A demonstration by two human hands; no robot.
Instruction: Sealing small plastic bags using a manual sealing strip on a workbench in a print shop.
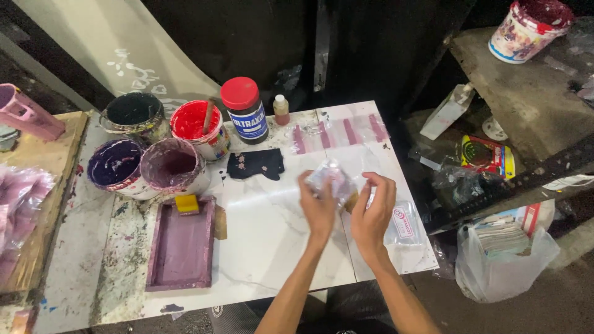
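Left of frame: purple tray, paint tubs above it. Centre frame, over white tabletop: left hand and right hand both pinched shut on small crinkly clear bag, something pinkish inside, hard to tell. Probably light, soft, slippery; best gripped by edges.

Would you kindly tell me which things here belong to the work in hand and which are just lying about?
In hand:
- left hand and right hand, both holding the small clear plastic bag
- flat clear packet beside the right hand

Lying about:
- four paint tubs
- red-lidded jar
- purple printing frame
- dark cloth piece
- small bottle
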